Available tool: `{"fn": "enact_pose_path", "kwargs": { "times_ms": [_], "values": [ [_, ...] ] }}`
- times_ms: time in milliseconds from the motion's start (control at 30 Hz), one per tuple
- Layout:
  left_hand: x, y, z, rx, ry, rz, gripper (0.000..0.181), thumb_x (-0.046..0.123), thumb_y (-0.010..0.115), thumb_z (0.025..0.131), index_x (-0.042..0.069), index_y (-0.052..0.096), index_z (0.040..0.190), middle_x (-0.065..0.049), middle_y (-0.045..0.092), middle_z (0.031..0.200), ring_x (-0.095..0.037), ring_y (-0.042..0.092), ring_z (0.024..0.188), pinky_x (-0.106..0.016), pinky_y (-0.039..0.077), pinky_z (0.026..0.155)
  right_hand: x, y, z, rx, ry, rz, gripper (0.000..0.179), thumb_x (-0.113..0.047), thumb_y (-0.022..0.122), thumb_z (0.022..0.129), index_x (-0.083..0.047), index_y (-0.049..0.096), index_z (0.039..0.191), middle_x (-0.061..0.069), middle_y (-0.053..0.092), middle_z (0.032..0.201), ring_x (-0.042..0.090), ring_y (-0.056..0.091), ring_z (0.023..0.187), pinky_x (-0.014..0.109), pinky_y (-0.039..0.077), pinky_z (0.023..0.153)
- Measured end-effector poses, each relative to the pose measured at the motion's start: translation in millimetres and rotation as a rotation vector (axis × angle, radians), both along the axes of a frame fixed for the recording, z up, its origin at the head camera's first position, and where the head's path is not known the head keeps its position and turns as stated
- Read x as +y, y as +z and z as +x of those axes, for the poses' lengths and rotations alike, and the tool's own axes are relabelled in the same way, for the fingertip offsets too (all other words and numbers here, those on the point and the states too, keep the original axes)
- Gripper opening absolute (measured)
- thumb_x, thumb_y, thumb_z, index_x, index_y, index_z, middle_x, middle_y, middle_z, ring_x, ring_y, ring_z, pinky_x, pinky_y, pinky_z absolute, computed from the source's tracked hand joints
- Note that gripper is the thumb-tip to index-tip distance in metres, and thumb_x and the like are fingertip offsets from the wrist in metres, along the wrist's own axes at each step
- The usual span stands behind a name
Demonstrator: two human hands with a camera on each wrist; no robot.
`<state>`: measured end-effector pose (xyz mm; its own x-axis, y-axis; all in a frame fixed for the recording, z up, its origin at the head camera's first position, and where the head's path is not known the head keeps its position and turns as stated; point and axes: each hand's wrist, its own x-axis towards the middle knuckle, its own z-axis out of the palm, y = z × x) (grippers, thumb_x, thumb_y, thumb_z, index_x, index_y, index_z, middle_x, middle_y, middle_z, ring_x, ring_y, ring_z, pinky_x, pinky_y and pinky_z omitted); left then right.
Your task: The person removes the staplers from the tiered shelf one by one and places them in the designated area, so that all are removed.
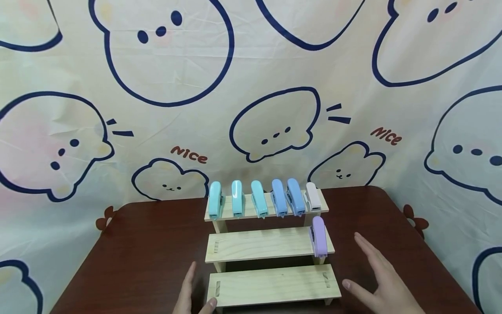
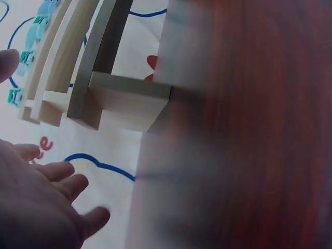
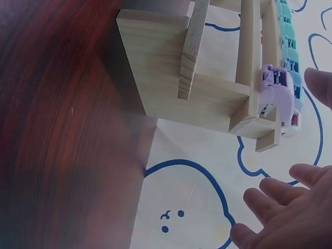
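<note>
A three-step wooden rack (image 1: pixel 274 285) stands on the table. Along its top step is a row of small staplers: three teal ones, the middle one (image 1: pixel 237 199) among them, two blue ones such as the outer blue stapler (image 1: pixel 296 197), and a white stapler (image 1: pixel 313 197) at the right end. One purple stapler (image 1: pixel 319 237) sits at the right end of the middle step. My left hand (image 1: pixel 192 298) is held beside the rack's front left corner, fingers extended, holding nothing. To the right of the lowest step, my right hand (image 1: pixel 380 281) hovers with fingers spread, also holding nothing.
The dark reddish-brown table (image 1: pixel 149 257) spreads to both sides of the rack. Behind it and around the sides hangs a pale cloth (image 1: pixel 274 174) printed with blue-outlined cartoon figures. The lowest step bears nothing.
</note>
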<state>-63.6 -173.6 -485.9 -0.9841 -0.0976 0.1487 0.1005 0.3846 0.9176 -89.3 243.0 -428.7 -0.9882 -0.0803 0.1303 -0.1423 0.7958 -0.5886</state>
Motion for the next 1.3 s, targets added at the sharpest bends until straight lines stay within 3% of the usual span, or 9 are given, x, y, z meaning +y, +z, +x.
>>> {"fn": "enact_pose_path", "kwargs": {
  "times_ms": [33, 167, 267, 400, 467, 600, 733, 1033, 1300],
  "values": [
    [1.1, 0.7, -0.6, -0.010, -0.017, 0.035, 0.092, 0.007, 0.074, 0.085, -0.001, 0.015, 0.156, -0.032, 0.021, 0.158, -0.054, 0.023, 0.140, -0.060, 0.028, 0.110, 0.4, 0.6, -1.4, -0.013, 0.001, -0.017, 0.104, -0.044, 0.083, 0.081, -0.006, 0.023, 0.158, 0.024, 0.031, 0.157, 0.046, 0.037, 0.135, 0.075, 0.036, 0.095],
    [3.0, -7.7, -5.3, 0.021, -0.078, 0.131, 0.084, 0.004, 0.066, 0.090, -0.007, 0.013, 0.154, -0.036, 0.026, 0.155, -0.051, 0.030, 0.138, -0.025, 0.039, 0.101, 0.7, 2.4, -6.4, -0.030, 0.011, -0.088, 0.098, -0.041, 0.080, 0.085, -0.011, 0.023, 0.159, 0.020, 0.032, 0.158, 0.044, 0.037, 0.135, 0.075, 0.036, 0.094],
    [3.2, -16.4, -9.5, 0.016, -0.120, 0.190, 0.082, 0.001, 0.063, 0.092, -0.009, 0.011, 0.154, -0.039, 0.027, 0.153, -0.026, 0.040, 0.136, -0.015, 0.038, 0.094, -0.2, 4.3, -9.6, 0.012, 0.039, -0.140, 0.094, -0.037, 0.080, 0.086, -0.017, 0.024, 0.159, 0.015, 0.033, 0.158, 0.041, 0.037, 0.136, 0.075, 0.037, 0.093],
    [3.6, -20.9, -11.8, -0.095, -0.193, 0.286, 0.088, 0.003, 0.065, 0.092, -0.010, 0.004, 0.154, -0.043, 0.016, 0.154, -0.026, 0.043, 0.134, -0.021, 0.045, 0.093, -0.1, 8.0, -14.8, 0.066, 0.084, -0.175, 0.092, -0.032, 0.081, 0.087, -0.024, 0.025, 0.159, 0.013, 0.035, 0.158, 0.040, 0.037, 0.136, 0.075, 0.036, 0.093],
    [2.9, -21.6, -12.7, -0.172, -0.216, 0.314, 0.094, 0.008, 0.068, 0.092, -0.010, 0.000, 0.154, -0.044, 0.013, 0.154, -0.041, 0.045, 0.131, -0.025, 0.048, 0.091, 0.1, 9.7, -18.1, 0.079, 0.103, -0.177, 0.090, -0.032, 0.081, 0.087, -0.025, 0.026, 0.158, 0.011, 0.035, 0.158, 0.039, 0.038, 0.137, 0.074, 0.036, 0.093],
    [0.8, -21.8, -14.2, -0.255, -0.244, 0.296, 0.100, 0.012, 0.073, 0.089, -0.011, 0.000, 0.153, -0.044, 0.029, 0.147, -0.043, 0.056, 0.118, -0.030, 0.053, 0.086, -0.5, 13.0, -23.5, 0.093, 0.136, -0.183, 0.088, -0.032, 0.081, 0.087, -0.026, 0.028, 0.157, 0.009, 0.037, 0.157, 0.037, 0.039, 0.136, 0.072, 0.037, 0.095],
    [-1.5, -21.4, -16.1, -0.292, -0.259, 0.280, 0.103, 0.013, 0.078, 0.086, -0.012, 0.003, 0.153, -0.038, 0.042, 0.140, -0.034, 0.061, 0.111, -0.030, 0.054, 0.082, -3.3, 17.2, -27.8, 0.097, 0.158, -0.201, 0.085, -0.031, 0.080, 0.088, -0.027, 0.030, 0.157, 0.009, 0.039, 0.156, 0.037, 0.039, 0.137, 0.072, 0.036, 0.096],
    [-3.5, -23.1, -19.8, -0.290, -0.279, 0.283, 0.108, 0.013, 0.083, 0.082, -0.011, 0.004, 0.153, -0.036, 0.044, 0.139, -0.034, 0.059, 0.114, -0.028, 0.053, 0.084, -8.5, 28.1, -43.9, 0.196, 0.162, -0.200, 0.076, -0.025, 0.078, 0.090, -0.020, 0.036, 0.153, 0.008, 0.046, 0.151, 0.032, 0.044, 0.133, 0.068, 0.037, 0.098],
    [-5.6, -21.5, -19.5, -0.308, -0.254, 0.288, 0.107, 0.014, 0.083, 0.082, -0.010, 0.006, 0.153, -0.035, 0.046, 0.139, -0.033, 0.061, 0.114, -0.029, 0.053, 0.085, -13.0, 37.3, -58.6, 0.220, 0.177, -0.237, 0.069, -0.023, 0.075, 0.093, -0.019, 0.040, 0.152, 0.009, 0.047, 0.151, 0.035, 0.044, 0.134, 0.070, 0.034, 0.101]
  ]
}}
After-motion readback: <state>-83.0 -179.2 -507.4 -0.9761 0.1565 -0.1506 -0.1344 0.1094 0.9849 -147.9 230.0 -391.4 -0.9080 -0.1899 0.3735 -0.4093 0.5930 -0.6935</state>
